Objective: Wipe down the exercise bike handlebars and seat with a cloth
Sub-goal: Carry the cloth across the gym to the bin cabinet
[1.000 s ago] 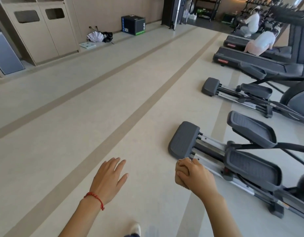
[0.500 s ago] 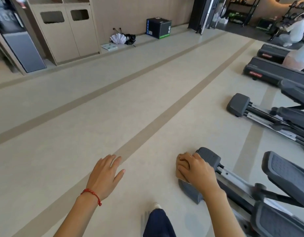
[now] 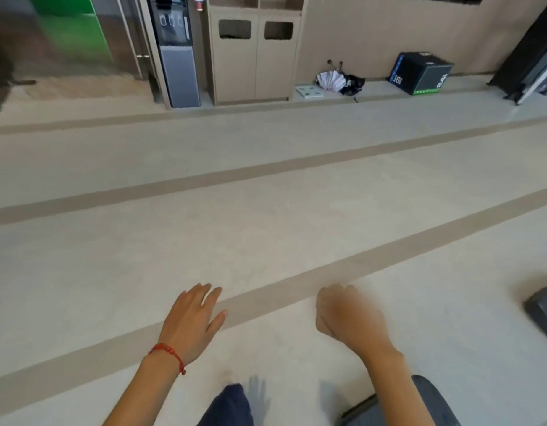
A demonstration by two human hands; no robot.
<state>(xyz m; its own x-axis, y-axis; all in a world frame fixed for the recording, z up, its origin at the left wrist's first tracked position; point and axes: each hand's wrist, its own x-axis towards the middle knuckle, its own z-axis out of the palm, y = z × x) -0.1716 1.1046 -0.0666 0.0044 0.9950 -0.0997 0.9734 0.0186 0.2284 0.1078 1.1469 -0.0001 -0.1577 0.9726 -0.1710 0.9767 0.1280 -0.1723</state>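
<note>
No exercise bike and no cloth are in view. My left hand [image 3: 193,319], with a red string bracelet at the wrist, hovers flat over the beige floor with its fingers apart and nothing in it. My right hand [image 3: 347,318] is curled into a loose fist at the same height, a little blurred; nothing shows between its fingers. Both hands are over open floor near a darker floor stripe [image 3: 296,290].
A grey machine foot [image 3: 542,312] pokes in at the right edge. Against the far wall stand a bin cabinet [image 3: 255,56], a water dispenser [image 3: 176,53], a black plyo box [image 3: 419,73] and a folded umbrella [image 3: 339,79]. My dark trouser leg [image 3: 229,407] shows at the bottom.
The view has swung left: the elliptical machines and treadmills have slid out to the right, and the cabinet wall now faces me. Both hands keep their shapes.
</note>
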